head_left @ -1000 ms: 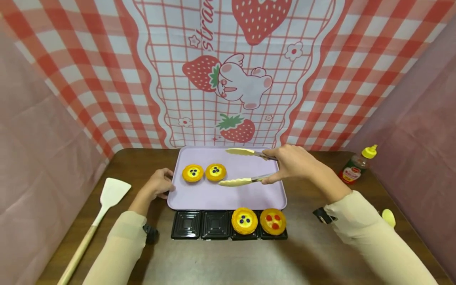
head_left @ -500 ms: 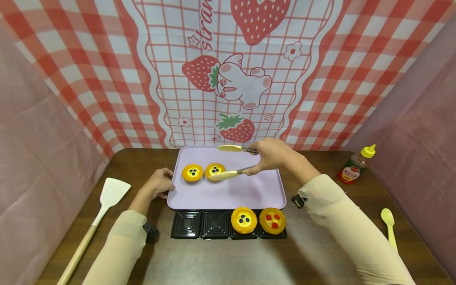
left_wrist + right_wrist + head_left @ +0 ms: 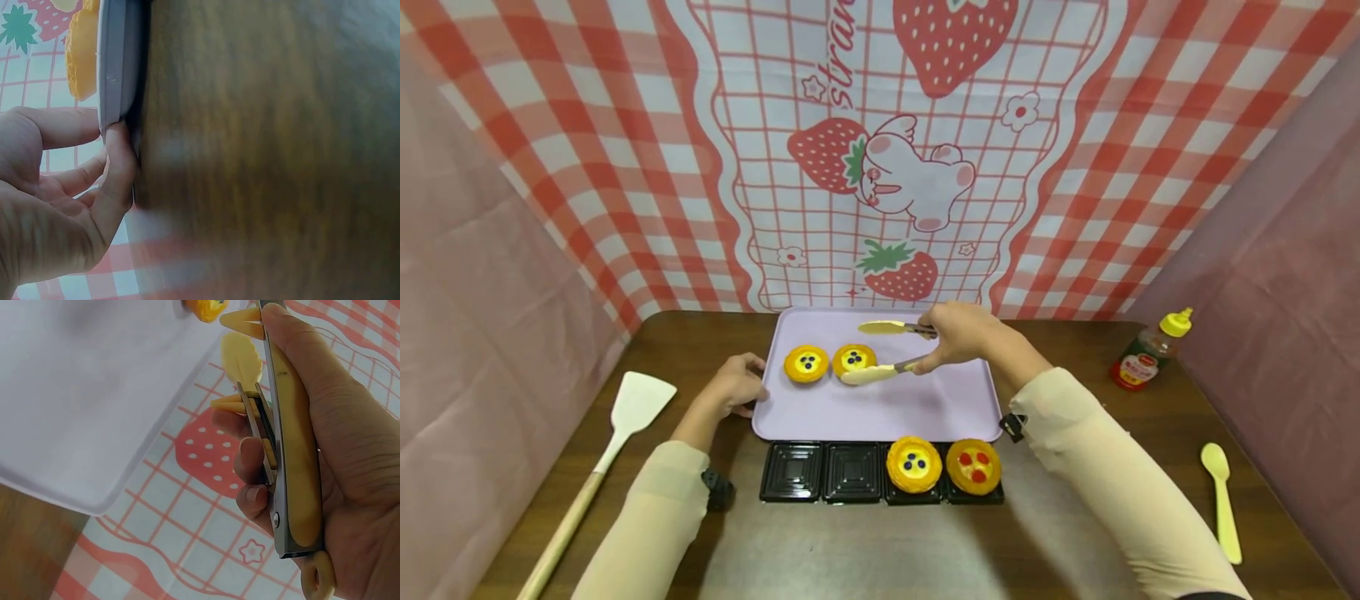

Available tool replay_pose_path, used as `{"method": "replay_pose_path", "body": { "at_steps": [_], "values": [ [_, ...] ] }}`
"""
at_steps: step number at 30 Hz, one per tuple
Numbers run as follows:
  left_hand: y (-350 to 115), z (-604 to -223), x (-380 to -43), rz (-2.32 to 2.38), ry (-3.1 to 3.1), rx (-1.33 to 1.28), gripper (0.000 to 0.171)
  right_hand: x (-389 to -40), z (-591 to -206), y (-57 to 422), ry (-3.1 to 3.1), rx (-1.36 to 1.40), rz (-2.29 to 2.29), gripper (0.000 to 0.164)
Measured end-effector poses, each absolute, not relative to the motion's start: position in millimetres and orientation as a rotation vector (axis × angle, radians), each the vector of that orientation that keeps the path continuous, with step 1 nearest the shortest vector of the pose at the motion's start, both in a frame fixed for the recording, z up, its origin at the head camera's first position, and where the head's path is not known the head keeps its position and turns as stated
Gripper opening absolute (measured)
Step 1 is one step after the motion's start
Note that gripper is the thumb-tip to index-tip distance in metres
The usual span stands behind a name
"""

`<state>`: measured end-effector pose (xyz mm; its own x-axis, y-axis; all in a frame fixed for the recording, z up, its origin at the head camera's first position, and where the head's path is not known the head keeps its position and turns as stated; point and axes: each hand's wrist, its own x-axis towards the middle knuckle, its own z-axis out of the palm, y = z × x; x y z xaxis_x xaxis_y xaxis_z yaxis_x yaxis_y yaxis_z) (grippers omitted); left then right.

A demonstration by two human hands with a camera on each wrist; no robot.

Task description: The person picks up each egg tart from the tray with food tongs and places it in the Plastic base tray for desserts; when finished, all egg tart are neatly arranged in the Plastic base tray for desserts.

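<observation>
A lilac tray [image 3: 932, 412] bears two egg tarts dotted with dark berries. My left hand [image 3: 739, 387] pinches the tray's left rim between thumb and fingers, as the left wrist view also shows. My right hand [image 3: 958, 335] holds yellow-tipped tongs [image 3: 871, 374] over the tray, their arms spread. One tip lies along the near edge of the right-hand tart [image 3: 853, 358] and overlaps it in the head view; the other tip is beyond it. I cannot tell whether they touch. The other tart [image 3: 806, 365] sits to its left. In the right wrist view my palm and fingers wrap the tongs [image 3: 294, 444].
Before the tray stands a row of black square holders [image 3: 792, 473]. The right two carry a berry tart [image 3: 914, 465] and a red-topped tart [image 3: 974, 467]. A white spatula [image 3: 640, 404] lies left; a sauce bottle [image 3: 1142, 358] and yellow spoon [image 3: 1222, 500] are at right.
My right hand has carried the spread tongs leftward, bringing the tips to the right-hand tart; in the last half second they shifted only slightly. My left hand stays at the rim.
</observation>
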<state>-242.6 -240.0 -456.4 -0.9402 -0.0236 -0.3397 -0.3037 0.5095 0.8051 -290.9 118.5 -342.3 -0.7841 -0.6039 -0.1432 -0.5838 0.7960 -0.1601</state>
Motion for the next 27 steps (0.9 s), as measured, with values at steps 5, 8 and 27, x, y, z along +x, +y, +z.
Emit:
{"method": "replay_pose_path", "body": {
  "at_steps": [5, 8, 27],
  "values": [
    [-240, -457, -243, 1.402, 2.477, -0.266, 0.053, -295, -353, 114, 2.783, -0.927, -0.128, 0.058],
    [-240, -456, -244, 1.408, 2.479, -0.261, 0.052, -298, -357, 112, 2.773, -0.907, -0.119, 0.060],
    [-241, -459, -242, 1.411, 2.495, -0.262, 0.052, -303, -366, 107, 2.766, -0.940, -0.049, 0.053]
  ]
}}
